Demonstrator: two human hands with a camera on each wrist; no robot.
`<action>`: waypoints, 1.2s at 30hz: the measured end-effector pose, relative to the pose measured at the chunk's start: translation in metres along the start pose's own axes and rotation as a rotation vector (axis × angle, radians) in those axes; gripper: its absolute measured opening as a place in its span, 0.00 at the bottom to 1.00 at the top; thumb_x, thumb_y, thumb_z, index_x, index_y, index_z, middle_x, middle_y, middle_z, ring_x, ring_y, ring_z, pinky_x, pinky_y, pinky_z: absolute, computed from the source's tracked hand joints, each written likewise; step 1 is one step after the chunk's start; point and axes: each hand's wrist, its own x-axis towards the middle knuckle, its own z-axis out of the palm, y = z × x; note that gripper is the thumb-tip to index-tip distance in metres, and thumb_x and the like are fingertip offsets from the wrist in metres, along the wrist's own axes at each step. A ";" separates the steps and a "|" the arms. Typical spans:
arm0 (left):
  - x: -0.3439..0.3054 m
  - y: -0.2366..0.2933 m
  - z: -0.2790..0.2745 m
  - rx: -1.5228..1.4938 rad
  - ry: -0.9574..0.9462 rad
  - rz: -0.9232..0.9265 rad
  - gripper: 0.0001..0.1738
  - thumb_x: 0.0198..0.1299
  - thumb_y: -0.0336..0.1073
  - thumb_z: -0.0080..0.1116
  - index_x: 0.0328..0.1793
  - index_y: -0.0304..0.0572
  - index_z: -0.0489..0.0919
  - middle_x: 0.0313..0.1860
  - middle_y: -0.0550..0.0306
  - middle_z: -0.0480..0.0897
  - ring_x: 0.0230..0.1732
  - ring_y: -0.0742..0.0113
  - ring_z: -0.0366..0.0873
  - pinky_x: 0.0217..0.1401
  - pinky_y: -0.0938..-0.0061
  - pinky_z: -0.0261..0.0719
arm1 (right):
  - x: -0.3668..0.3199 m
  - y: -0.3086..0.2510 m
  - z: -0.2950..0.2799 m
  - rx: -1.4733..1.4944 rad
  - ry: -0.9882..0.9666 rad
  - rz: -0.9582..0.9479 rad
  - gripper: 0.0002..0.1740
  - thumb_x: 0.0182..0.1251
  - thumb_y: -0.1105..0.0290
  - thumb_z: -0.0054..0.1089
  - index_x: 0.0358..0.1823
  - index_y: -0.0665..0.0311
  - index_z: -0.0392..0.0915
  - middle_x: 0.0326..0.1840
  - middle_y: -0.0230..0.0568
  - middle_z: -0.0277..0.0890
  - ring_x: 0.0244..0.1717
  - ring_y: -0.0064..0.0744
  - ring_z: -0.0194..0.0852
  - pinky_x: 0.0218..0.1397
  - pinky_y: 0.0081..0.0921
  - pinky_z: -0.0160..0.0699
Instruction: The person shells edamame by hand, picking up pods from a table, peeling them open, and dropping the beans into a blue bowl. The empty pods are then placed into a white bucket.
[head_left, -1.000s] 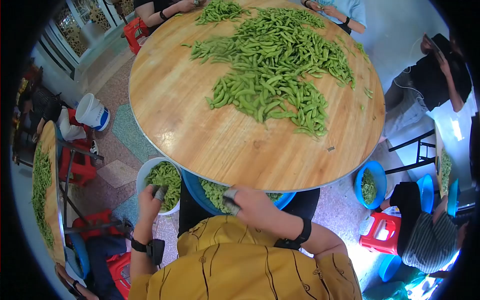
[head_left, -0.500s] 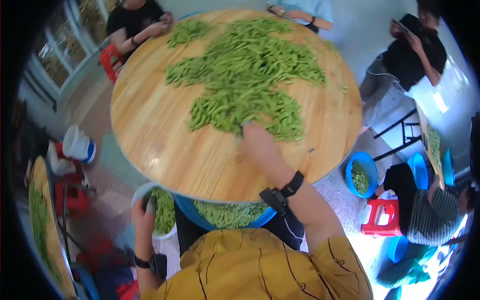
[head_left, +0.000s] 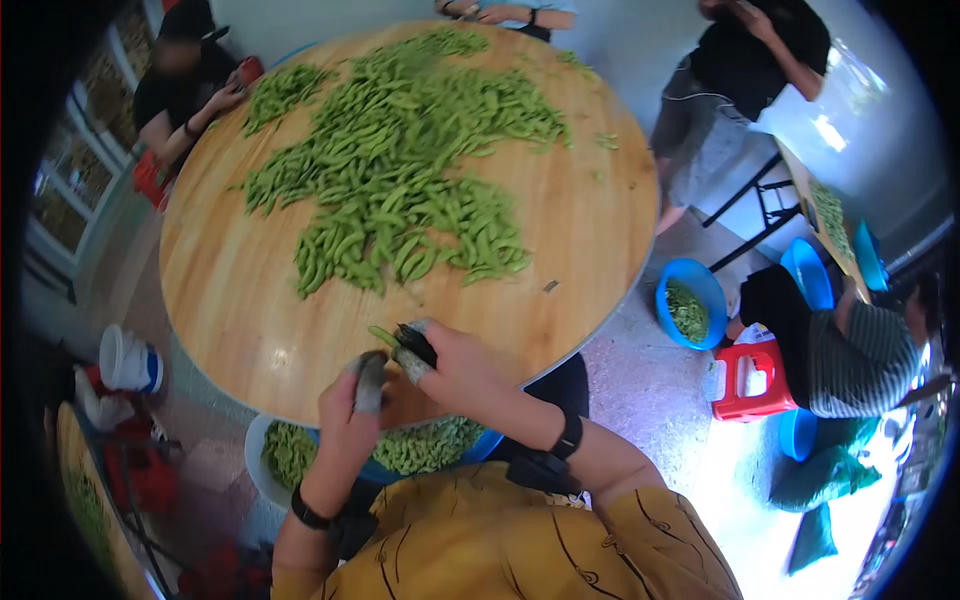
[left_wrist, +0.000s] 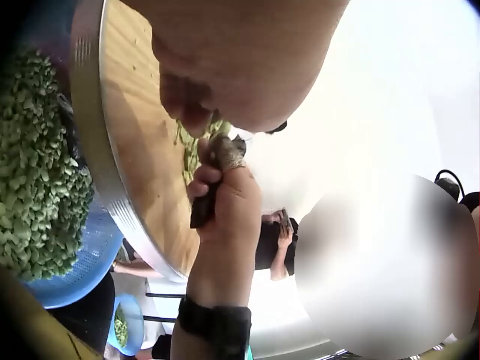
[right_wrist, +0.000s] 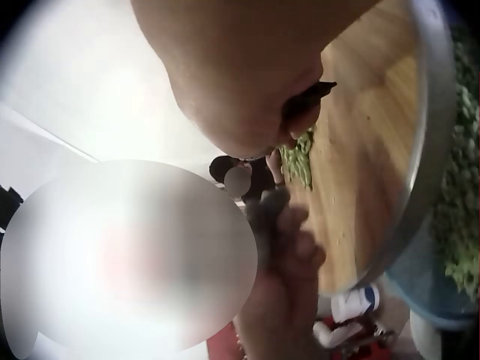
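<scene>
Step, I judge: opening one green pod (head_left: 380,335) | right grip (head_left: 462,368): pinching pod, dark tool (head_left: 418,346) in palm, over table (head_left: 250,325) near edge | left grip (head_left: 350,408): beside it, hold I can't tell | next likely calls for steadying pod

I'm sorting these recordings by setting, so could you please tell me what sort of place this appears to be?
Probably an indoor shared workroom for preparing produce, judging by the large round table, the heap of green pods spread on it, and the blue tub holding more greens.
</scene>
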 end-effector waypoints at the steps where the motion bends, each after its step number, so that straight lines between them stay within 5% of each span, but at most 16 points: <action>1: 0.005 -0.015 0.006 -0.090 -0.041 0.045 0.10 0.67 0.32 0.49 0.48 0.34 0.78 0.34 0.59 0.82 0.31 0.75 0.79 0.33 0.79 0.77 | -0.008 -0.001 0.005 0.020 -0.024 -0.002 0.15 0.54 0.69 0.58 0.43 0.65 0.71 0.34 0.56 0.76 0.37 0.59 0.76 0.39 0.49 0.75; 3: 0.009 -0.011 0.013 -0.174 -0.073 0.093 0.11 0.68 0.32 0.47 0.49 0.34 0.77 0.36 0.60 0.82 0.32 0.75 0.80 0.33 0.79 0.77 | -0.018 -0.004 0.003 -0.132 -0.107 -0.024 0.15 0.56 0.68 0.57 0.44 0.67 0.71 0.38 0.57 0.76 0.40 0.59 0.76 0.40 0.47 0.75; 5: 0.004 0.015 0.017 -0.476 -0.090 -0.210 0.11 0.67 0.30 0.46 0.50 0.36 0.77 0.37 0.62 0.81 0.34 0.76 0.79 0.35 0.80 0.77 | -0.020 0.003 0.005 -0.108 -0.100 -0.073 0.16 0.58 0.68 0.57 0.46 0.68 0.71 0.39 0.57 0.76 0.41 0.59 0.76 0.42 0.46 0.75; 7: 0.006 0.015 0.015 -0.484 -0.063 -0.280 0.11 0.68 0.31 0.47 0.51 0.37 0.77 0.37 0.62 0.82 0.34 0.77 0.77 0.36 0.81 0.76 | -0.024 0.006 0.010 -0.066 -0.110 -0.111 0.17 0.59 0.67 0.57 0.48 0.68 0.71 0.41 0.58 0.76 0.43 0.58 0.76 0.43 0.45 0.76; 10: 0.009 0.005 0.006 -0.253 0.023 -0.154 0.11 0.69 0.33 0.48 0.51 0.37 0.77 0.35 0.64 0.80 0.34 0.78 0.75 0.37 0.82 0.74 | -0.025 0.002 0.003 -0.036 -0.086 -0.090 0.20 0.60 0.68 0.56 0.53 0.68 0.71 0.43 0.57 0.76 0.43 0.58 0.77 0.45 0.44 0.76; 12: 0.006 -0.001 0.003 -0.264 -0.081 -0.056 0.11 0.69 0.32 0.48 0.52 0.37 0.77 0.33 0.67 0.78 0.33 0.80 0.72 0.35 0.83 0.71 | -0.023 0.005 -0.005 0.057 -0.114 -0.062 0.22 0.62 0.71 0.54 0.58 0.66 0.69 0.43 0.55 0.77 0.43 0.54 0.78 0.46 0.39 0.78; 17: -0.001 0.004 0.003 -0.255 -0.150 -0.130 0.09 0.69 0.32 0.46 0.46 0.38 0.76 0.28 0.69 0.74 0.30 0.81 0.68 0.33 0.84 0.64 | -0.021 0.013 -0.007 0.327 -0.299 0.024 0.23 0.63 0.76 0.51 0.61 0.64 0.69 0.42 0.51 0.78 0.40 0.42 0.80 0.45 0.28 0.77; 23: 0.000 -0.005 -0.004 -0.298 -0.308 -0.212 0.09 0.67 0.30 0.50 0.49 0.37 0.78 0.31 0.65 0.78 0.32 0.78 0.71 0.36 0.79 0.72 | -0.019 0.012 -0.010 0.469 -0.421 0.199 0.23 0.62 0.78 0.50 0.61 0.64 0.69 0.40 0.42 0.79 0.41 0.29 0.79 0.46 0.25 0.76; 25: -0.002 -0.005 -0.002 -0.048 -0.246 0.000 0.08 0.65 0.30 0.52 0.47 0.36 0.78 0.31 0.56 0.80 0.32 0.72 0.76 0.36 0.75 0.74 | -0.019 0.012 -0.011 0.502 -0.486 0.206 0.24 0.67 0.81 0.47 0.66 0.63 0.67 0.42 0.27 0.74 0.39 0.16 0.73 0.45 0.17 0.74; 26: -0.003 0.000 -0.002 -0.045 -0.245 -0.001 0.08 0.65 0.30 0.52 0.47 0.36 0.78 0.31 0.56 0.80 0.32 0.72 0.76 0.36 0.75 0.74 | -0.019 0.013 -0.010 0.504 -0.487 0.205 0.24 0.67 0.81 0.47 0.66 0.63 0.67 0.42 0.27 0.74 0.39 0.16 0.73 0.45 0.17 0.74; 28: -0.004 0.012 -0.001 0.550 -0.187 0.352 0.05 0.65 0.31 0.52 0.41 0.36 0.76 0.27 0.62 0.78 0.31 0.73 0.77 0.32 0.71 0.74 | -0.022 0.014 -0.006 0.388 -0.472 0.171 0.26 0.67 0.82 0.46 0.67 0.62 0.66 0.40 0.26 0.74 0.36 0.15 0.71 0.43 0.17 0.74; 32: -0.013 -0.005 0.002 0.598 -0.207 0.385 0.07 0.66 0.32 0.52 0.43 0.37 0.77 0.27 0.59 0.79 0.29 0.74 0.76 0.32 0.73 0.74 | -0.022 0.013 -0.003 0.436 -0.429 0.113 0.27 0.66 0.81 0.46 0.68 0.61 0.64 0.38 0.26 0.73 0.35 0.15 0.69 0.42 0.16 0.72; 34: -0.014 0.002 -0.004 0.020 -0.361 0.000 0.09 0.66 0.31 0.51 0.48 0.36 0.77 0.28 0.59 0.78 0.30 0.70 0.75 0.31 0.71 0.73 | -0.021 0.000 -0.014 0.769 -0.530 0.362 0.28 0.67 0.80 0.46 0.69 0.60 0.63 0.39 0.27 0.73 0.37 0.15 0.69 0.43 0.15 0.71; 36: -0.014 -0.002 -0.010 -0.199 -0.374 -0.168 0.09 0.66 0.30 0.50 0.49 0.36 0.76 0.30 0.61 0.78 0.31 0.72 0.75 0.33 0.73 0.74 | -0.024 -0.002 -0.017 0.743 -0.523 0.328 0.28 0.67 0.80 0.47 0.69 0.61 0.64 0.39 0.28 0.72 0.37 0.15 0.68 0.43 0.15 0.70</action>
